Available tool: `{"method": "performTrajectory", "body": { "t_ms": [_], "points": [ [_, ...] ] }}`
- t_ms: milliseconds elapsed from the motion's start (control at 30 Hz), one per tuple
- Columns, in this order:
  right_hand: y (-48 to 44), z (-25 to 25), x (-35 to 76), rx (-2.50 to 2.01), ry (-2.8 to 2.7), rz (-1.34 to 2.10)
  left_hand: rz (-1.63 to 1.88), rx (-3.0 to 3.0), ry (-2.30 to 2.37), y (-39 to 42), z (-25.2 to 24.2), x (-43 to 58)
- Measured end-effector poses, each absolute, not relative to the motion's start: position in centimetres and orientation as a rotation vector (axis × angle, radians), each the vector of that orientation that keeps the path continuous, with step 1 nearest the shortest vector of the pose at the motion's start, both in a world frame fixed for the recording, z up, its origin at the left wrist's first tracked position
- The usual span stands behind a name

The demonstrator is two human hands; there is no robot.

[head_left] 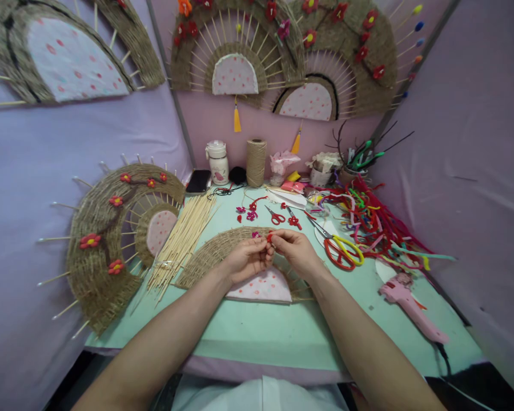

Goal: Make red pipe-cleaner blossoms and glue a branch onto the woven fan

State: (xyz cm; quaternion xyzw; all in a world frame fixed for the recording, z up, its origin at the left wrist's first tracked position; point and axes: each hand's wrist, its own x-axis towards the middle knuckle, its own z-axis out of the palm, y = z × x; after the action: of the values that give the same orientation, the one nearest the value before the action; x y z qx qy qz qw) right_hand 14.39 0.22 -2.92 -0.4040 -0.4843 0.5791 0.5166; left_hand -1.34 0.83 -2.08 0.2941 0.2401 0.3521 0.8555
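Observation:
My left hand (pixel 245 260) and my right hand (pixel 295 249) meet above a half-round woven twine fan (pixel 209 255) lying on the green table (pixel 282 331). Both hands pinch a small red pipe-cleaner piece (pixel 269 236) between their fingertips. A small magenta flower (pixel 256 234) sits on the fan just left of the fingers. The fan's pink dotted centre (pixel 263 288) shows below my wrists.
A bundle of bamboo sticks (pixel 184 237) lies left of the fan, beside a finished fan with red flowers (pixel 111 240). Yellow-red scissors (pixel 340 248), small red scissors (pixel 276 217), a heap of pipe cleaners (pixel 368 220), a pink glue gun (pixel 406 305) and a twine spool (pixel 256 162) are around.

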Motion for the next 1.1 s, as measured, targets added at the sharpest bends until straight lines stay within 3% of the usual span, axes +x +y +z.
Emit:
{"method": "performTrajectory", "body": {
  "t_ms": [100, 367, 800, 1100],
  "points": [
    [0.3, -2.8, 14.4, -1.001, -1.120, 1.292, 0.758, 0.605, 0.543, 0.9, -2.1, -1.3],
    [-0.8, -1.8, 13.7, -1.085, -1.561, 0.604, 0.883, 0.511, 0.646, 1.4, -2.5, -1.4],
    [0.0, -2.1, 14.3, -1.122, -1.347, 0.852, 0.850, 0.371, 0.612, 2.0, -2.2, -2.0],
    [0.1, -2.7, 14.6, -1.069, -1.413, 0.956, 0.843, 0.601, 0.614, 1.6, -2.3, -2.0]
  ]
}}
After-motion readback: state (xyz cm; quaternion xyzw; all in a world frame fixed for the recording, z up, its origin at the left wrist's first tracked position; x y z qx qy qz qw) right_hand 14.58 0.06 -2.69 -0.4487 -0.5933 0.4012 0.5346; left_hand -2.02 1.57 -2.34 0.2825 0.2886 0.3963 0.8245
